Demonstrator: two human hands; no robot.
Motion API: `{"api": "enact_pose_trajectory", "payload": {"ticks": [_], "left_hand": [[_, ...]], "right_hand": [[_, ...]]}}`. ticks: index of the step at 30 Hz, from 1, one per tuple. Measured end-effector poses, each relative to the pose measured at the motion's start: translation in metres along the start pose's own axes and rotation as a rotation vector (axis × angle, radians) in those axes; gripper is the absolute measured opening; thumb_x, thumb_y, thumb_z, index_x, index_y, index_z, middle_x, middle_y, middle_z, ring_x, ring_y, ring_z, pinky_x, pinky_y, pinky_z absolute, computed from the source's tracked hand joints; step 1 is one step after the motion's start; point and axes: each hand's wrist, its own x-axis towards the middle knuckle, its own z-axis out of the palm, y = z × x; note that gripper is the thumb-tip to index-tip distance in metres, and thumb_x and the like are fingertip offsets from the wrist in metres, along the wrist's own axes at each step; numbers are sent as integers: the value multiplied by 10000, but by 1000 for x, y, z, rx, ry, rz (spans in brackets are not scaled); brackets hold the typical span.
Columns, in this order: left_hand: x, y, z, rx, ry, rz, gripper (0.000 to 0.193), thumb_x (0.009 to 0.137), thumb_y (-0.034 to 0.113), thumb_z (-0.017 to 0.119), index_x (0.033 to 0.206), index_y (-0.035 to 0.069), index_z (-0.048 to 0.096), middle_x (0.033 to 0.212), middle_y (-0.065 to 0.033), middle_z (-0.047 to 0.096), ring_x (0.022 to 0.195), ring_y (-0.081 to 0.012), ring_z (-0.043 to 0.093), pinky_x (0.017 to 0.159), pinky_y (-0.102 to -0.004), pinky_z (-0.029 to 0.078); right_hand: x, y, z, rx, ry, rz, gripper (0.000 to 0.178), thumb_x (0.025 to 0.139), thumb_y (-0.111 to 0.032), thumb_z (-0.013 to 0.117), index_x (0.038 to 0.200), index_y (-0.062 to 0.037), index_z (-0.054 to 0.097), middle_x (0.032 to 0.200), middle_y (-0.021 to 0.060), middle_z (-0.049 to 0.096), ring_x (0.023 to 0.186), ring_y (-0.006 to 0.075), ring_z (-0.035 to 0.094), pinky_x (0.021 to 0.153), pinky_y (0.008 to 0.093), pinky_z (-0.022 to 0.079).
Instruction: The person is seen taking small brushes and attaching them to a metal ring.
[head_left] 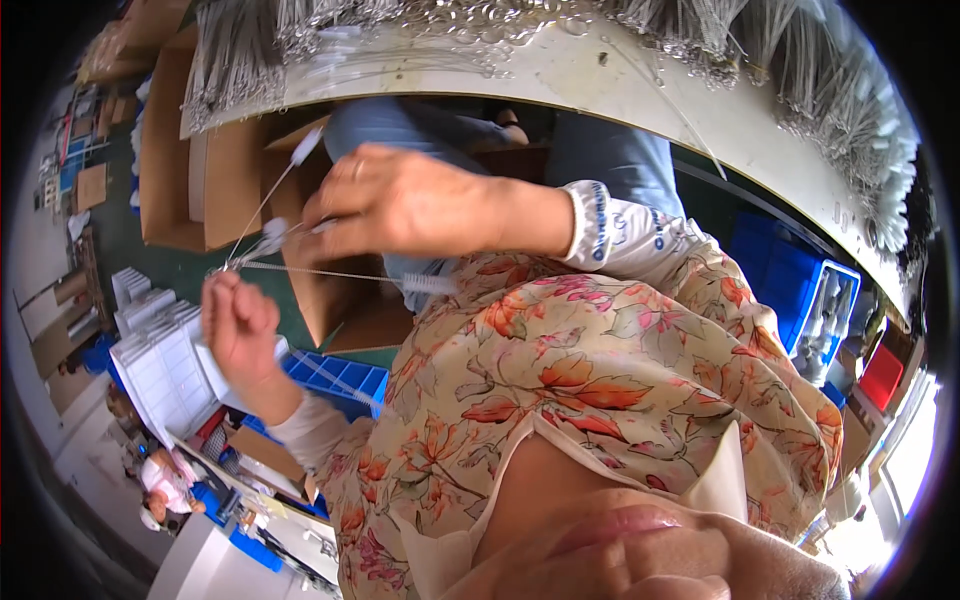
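- Your left hand [240, 325], left of centre in the frame, pinches thumb and fingertips together on the wire ends of slim bristle brushes [430, 285], which fan out rightward.
- Your right hand [400, 205], upper left of centre, blurs just beside them; whether its bent fingers grip one, I cannot tell.
- Brush bundles [800, 80] line the worktable [545, 75] above.

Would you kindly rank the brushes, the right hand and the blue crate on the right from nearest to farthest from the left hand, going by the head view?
1. Brushes: nearest, held at the left hand's fingertips.
2. Right hand: above and to the right in the picture.
3. Blue crate: farthest, off to the person's right, past the torso.
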Motion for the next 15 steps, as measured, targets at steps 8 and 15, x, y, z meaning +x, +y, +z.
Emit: {"api": "enact_pose_trajectory", "payload": {"ticks": [8,15], "left_hand": [[44,115,-33,636,36,45,128,907,153,517,919,32,559,605,26,439,469,-47,359,411,-188,276],[7,125,7,1429,-159,-102,191,882,148,541,888,-17,637,678,13,557,559,-51,436,493,-208,326]], "right_hand": [[-100,30,-118,-463,259,790,123,743,-101,665,865,-108,658,820,46,608,752,261,609,681,357,505],[-132,53,-136,-1034,-57,1041,157,863,-217,546,956,-137,643,923,63,616,853,266,609,696,357,487]]}}
